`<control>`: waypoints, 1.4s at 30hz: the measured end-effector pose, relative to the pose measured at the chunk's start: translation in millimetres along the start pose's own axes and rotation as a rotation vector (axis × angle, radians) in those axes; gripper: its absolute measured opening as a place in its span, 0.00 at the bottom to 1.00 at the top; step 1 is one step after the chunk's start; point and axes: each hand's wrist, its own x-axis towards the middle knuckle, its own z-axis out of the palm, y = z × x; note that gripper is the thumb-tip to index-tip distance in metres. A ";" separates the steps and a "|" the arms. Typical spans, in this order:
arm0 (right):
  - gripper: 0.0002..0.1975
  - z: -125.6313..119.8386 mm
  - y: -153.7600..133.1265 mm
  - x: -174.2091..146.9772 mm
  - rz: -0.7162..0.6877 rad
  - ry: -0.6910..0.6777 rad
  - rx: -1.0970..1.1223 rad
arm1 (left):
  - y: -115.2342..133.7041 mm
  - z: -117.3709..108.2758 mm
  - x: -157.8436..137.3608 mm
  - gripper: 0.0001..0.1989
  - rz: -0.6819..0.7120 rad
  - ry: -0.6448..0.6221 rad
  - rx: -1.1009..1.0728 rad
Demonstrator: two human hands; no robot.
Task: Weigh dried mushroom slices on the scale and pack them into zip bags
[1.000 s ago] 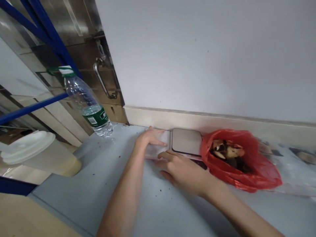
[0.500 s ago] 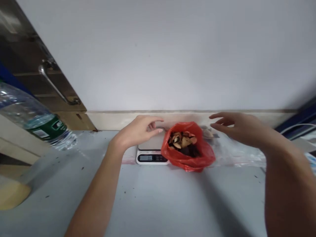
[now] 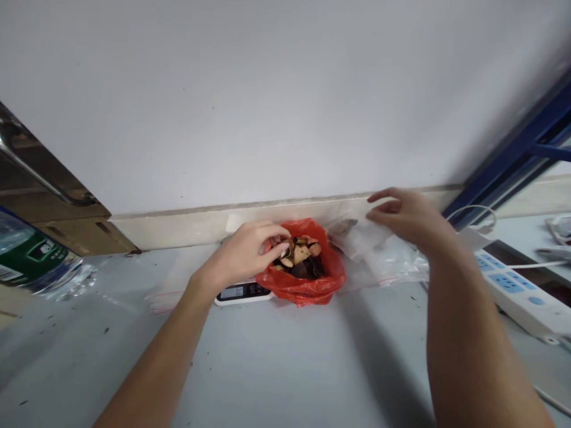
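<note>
A red plastic bag stands wide-mouthed, with dried slices and dark pieces inside. My left hand is at the bag's left rim, its thumb and fingers apart over the contents. Whether the fingertips touch a piece is hard to see. Under that hand and partly behind the bag is a white digital scale with a lit display. Right of the bag, my right hand hovers with bent, parted fingers near a clear plastic bag. A brownish item shows through the clear plastic.
A large water bottle with a green label is at the left, near a metal-handled cabinet. A white power strip with cables lies at the right, below a blue frame. The wall borders the grey surface.
The view has turned to the right, bringing the power strip into sight. My left hand has moved from over the scale to the red bag's mouth. My right hand stays beside the clear bag.
</note>
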 end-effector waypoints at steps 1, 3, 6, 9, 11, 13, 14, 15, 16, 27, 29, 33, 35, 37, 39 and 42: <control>0.10 -2.6 -6.6 -4.8 -0.043 0.076 0.078 | -0.7 -1.1 0.1 0.12 0.000 0.054 -0.023; 0.10 -6.3 -20.8 -15.8 -0.154 0.155 0.192 | -1.6 -3.5 0.0 0.14 -0.019 0.175 -0.074; 0.12 -5.9 -41.4 -32.3 -0.391 0.076 0.341 | -0.7 -7.1 -1.2 0.22 -0.095 0.318 -0.173; 0.17 3.0 -58.3 -44.9 -0.579 -0.072 0.499 | 1.2 -11.5 -3.3 0.30 -0.202 0.332 -0.349; 0.17 12.4 -66.3 -49.4 -0.620 -0.142 0.585 | 1.5 -15.4 -4.9 0.30 -0.272 0.287 -0.491; 0.18 22.2 -70.8 -50.5 -0.603 -0.198 0.648 | 0.1 -20.4 -6.5 0.24 -0.319 0.268 -0.614; 0.19 26.6 -71.6 -50.0 -0.573 -0.224 0.670 | -1.4 -23.3 -7.3 0.21 -0.332 0.284 -0.652; 0.20 30.4 -71.6 -48.8 -0.526 -0.249 0.681 | -3.5 -26.4 -8.1 0.19 -0.338 0.319 -0.670; 0.22 33.5 -70.8 -47.3 -0.465 -0.276 0.679 | -6.0 -29.5 -8.9 0.17 -0.340 0.371 -0.664; 0.15 54.0 -64.2 -37.9 -0.298 -0.878 0.439 | -36.6 -28.5 -14.6 0.09 -0.444 0.588 -0.154; 0.14 60.2 -64.6 -38.0 -0.299 -0.872 0.446 | -27.7 -27.8 -15.6 0.05 -0.373 0.517 -0.031; 0.15 70.4 -65.1 -39.2 -0.286 -0.861 0.482 | -0.8 -31.2 -19.1 0.13 -0.274 -0.050 -0.189; 0.18 74.1 -65.7 -40.4 -0.285 -0.842 0.521 | 7.5 -32.5 -20.4 0.14 -0.264 -0.182 -0.229; 0.20 77.2 -66.5 -41.7 -0.292 -0.822 0.562 | 9.3 -32.7 -21.0 0.13 -0.246 -0.208 -0.236; 0.21 79.7 -67.4 -42.7 -0.309 -0.824 0.595 | 6.3 -32.6 -21.0 0.13 -0.223 -0.227 -0.257; 0.21 82.1 -67.8 -42.6 -0.328 -0.841 0.616 | -0.3 -32.5 -20.7 0.14 -0.200 -0.257 -0.323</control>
